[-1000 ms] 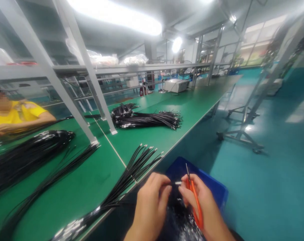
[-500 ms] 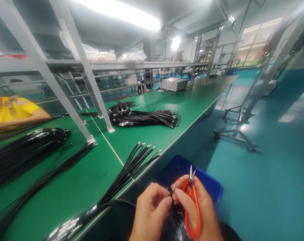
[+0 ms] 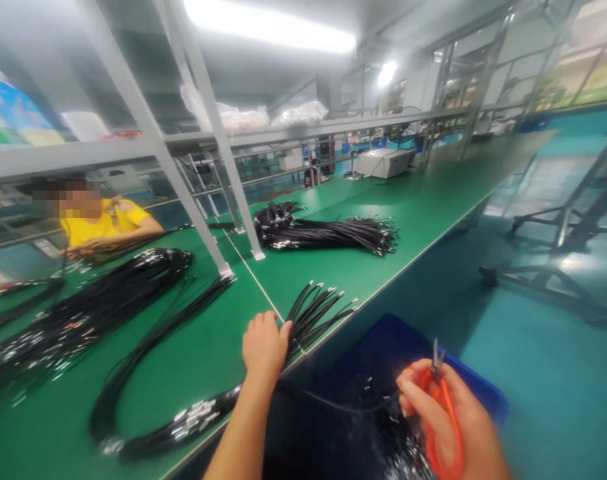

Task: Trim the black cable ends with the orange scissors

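My left hand (image 3: 264,350) is curled at the bench edge against a bundle of black cables (image 3: 316,310), with the thumb lying along them. Silvery tips fan out beyond that hand. My right hand (image 3: 463,420) holds scissors (image 3: 449,430) with orange handles and short blades pointing up. A single thin black cable (image 3: 346,407) runs from near the bench edge to the fingertips of my right hand. Below, a blue bin (image 3: 483,387) stands beside the bench, with dark, shiny bits in front of it that I cannot make out clearly.
Looped black cables (image 3: 128,293) lie on the green bench (image 3: 223,360) at left. Another cable bundle (image 3: 328,233) rests further back. Metal shelf posts (image 3: 223,133) rise from the bench. Across it sits a person in a yellow shirt (image 3: 113,220). A wheeled rack (image 3: 558,233) stands at right.
My left hand has left the right hand and moved to the cable bundle on the bench. The right hand still holds the scissors. The view has turned left.
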Demonstrator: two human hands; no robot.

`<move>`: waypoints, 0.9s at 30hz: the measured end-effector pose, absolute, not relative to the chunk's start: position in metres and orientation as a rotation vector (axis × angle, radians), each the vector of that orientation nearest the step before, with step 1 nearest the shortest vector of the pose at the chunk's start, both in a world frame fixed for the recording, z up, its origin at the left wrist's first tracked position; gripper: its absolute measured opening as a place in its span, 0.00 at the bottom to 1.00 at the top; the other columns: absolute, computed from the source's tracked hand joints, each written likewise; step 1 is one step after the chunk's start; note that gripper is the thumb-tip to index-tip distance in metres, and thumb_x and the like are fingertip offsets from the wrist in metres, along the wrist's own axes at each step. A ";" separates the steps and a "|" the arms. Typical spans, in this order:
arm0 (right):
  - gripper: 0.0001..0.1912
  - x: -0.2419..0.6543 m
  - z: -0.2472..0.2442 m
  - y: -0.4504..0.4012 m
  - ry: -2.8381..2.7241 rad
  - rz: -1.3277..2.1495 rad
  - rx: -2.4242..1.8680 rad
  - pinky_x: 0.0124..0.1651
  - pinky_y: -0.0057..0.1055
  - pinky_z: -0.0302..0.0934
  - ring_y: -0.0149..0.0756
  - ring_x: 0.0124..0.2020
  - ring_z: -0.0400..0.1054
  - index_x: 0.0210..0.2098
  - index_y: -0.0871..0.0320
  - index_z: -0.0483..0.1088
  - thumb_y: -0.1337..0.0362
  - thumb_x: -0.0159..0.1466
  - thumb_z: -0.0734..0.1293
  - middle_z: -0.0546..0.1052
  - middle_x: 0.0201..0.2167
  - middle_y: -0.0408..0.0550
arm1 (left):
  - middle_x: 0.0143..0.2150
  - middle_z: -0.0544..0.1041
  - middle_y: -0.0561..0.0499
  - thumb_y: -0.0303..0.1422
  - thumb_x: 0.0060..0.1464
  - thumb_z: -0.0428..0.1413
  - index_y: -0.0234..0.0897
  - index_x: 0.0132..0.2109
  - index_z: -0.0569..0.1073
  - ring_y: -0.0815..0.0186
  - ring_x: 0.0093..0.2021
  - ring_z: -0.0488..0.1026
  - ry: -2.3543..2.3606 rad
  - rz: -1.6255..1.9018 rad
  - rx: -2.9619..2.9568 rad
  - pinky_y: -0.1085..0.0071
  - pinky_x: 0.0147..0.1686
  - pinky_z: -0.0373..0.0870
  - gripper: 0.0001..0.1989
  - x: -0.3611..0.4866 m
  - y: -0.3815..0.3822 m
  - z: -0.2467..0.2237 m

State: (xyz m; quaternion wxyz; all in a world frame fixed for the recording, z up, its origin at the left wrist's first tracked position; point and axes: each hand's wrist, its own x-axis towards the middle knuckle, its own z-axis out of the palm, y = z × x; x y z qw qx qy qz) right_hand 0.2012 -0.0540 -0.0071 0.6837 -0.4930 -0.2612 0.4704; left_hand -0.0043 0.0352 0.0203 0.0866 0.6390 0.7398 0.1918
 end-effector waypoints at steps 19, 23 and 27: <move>0.14 0.193 0.012 -0.058 -0.521 1.065 -1.079 0.24 0.25 0.57 0.28 0.20 0.63 0.28 0.54 0.70 0.61 0.47 0.77 0.73 0.20 0.37 | 0.39 0.78 0.48 0.36 0.63 0.46 0.39 0.37 0.71 0.59 0.38 0.77 2.330 0.045 2.037 0.69 0.31 0.65 0.11 -0.021 0.040 -0.002; 0.15 0.193 0.012 -0.057 -0.492 1.084 -1.060 0.25 0.26 0.59 0.29 0.21 0.65 0.29 0.54 0.70 0.61 0.46 0.77 0.74 0.21 0.37 | 0.37 0.78 0.48 0.34 0.62 0.47 0.40 0.36 0.72 0.58 0.35 0.77 2.371 0.077 2.007 0.68 0.29 0.66 0.10 -0.021 0.044 0.003; 0.17 0.196 0.008 -0.056 -0.512 1.073 -1.047 0.25 0.27 0.61 0.31 0.20 0.66 0.29 0.54 0.70 0.60 0.45 0.78 0.75 0.20 0.38 | 0.42 0.76 0.37 0.30 0.60 0.50 0.33 0.42 0.72 0.50 0.44 0.74 2.372 0.220 2.052 0.59 0.38 0.68 0.08 -0.007 0.033 0.018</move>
